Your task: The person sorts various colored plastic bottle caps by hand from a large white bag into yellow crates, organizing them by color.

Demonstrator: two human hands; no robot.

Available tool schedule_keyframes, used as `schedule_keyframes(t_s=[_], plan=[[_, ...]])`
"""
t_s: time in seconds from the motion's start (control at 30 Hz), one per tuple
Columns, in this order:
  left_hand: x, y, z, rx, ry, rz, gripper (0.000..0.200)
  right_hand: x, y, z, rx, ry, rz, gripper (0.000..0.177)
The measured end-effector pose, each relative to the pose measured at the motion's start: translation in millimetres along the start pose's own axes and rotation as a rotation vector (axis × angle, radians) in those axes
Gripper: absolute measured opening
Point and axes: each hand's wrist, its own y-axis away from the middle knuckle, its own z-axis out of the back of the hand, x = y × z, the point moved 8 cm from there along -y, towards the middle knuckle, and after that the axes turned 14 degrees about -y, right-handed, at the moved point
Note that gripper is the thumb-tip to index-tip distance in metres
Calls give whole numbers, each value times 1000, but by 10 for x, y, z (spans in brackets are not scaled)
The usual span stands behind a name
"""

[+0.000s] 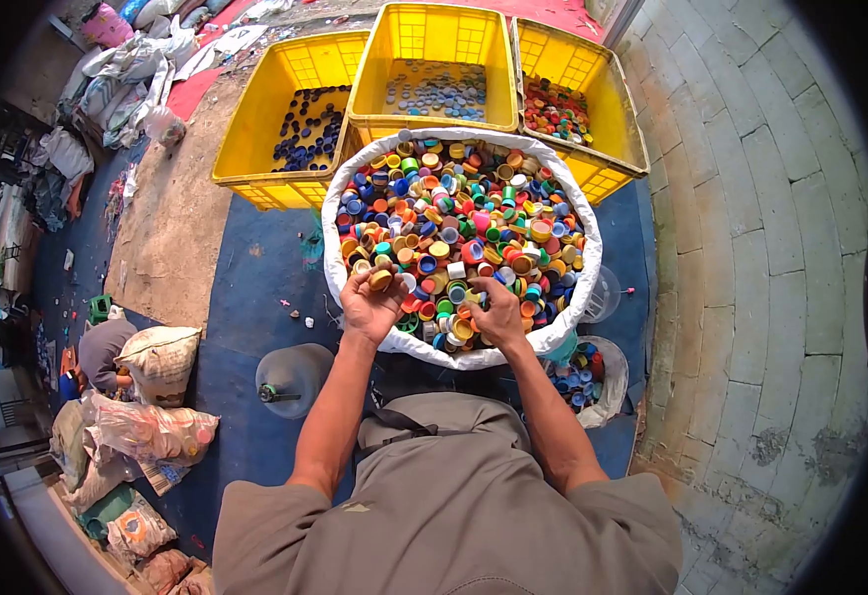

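A big white-rimmed sack [333, 223] full of mixed coloured bottle caps [454, 223] stands in front of me. Over its near left part, my left hand [372, 302] is closed around brownish-yellow caps [380, 280]. My right hand [498, 312] is over the near right part of the caps, fingers curled, its fingertips at a small yellowish cap. Behind the sack are three yellow crates: the left crate [241, 144] holds dark blue caps [305, 129], the middle crate [434, 45] light blue caps [439, 91], the right crate [618, 109] red and orange caps [556, 111].
A large clear bottle [295, 382] lies left of my arms. At right, a smaller white sack [608, 397] holds blue caps. A brick wall [751, 248] runs along the right. At far left, a person [102, 352] bends beside filled sacks [161, 362].
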Motion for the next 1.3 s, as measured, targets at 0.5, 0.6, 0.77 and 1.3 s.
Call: schedule_keyframes(t_s=[0.5, 0.6, 0.77, 1.3], plan=[[47, 477, 561, -323, -172, -8, 22, 81, -308, -888, 335, 613, 264, 52], [109, 449, 644, -364, -209, -4, 17, 29, -317, -895, 355, 615, 284, 52], [197, 362, 585, -394, -321, 9, 13, -1, -376, -885, 487, 632, 356, 47], [819, 354, -544, 313, -2114, -539, 40, -381, -1, 261, -261, -1235, -586, 33]])
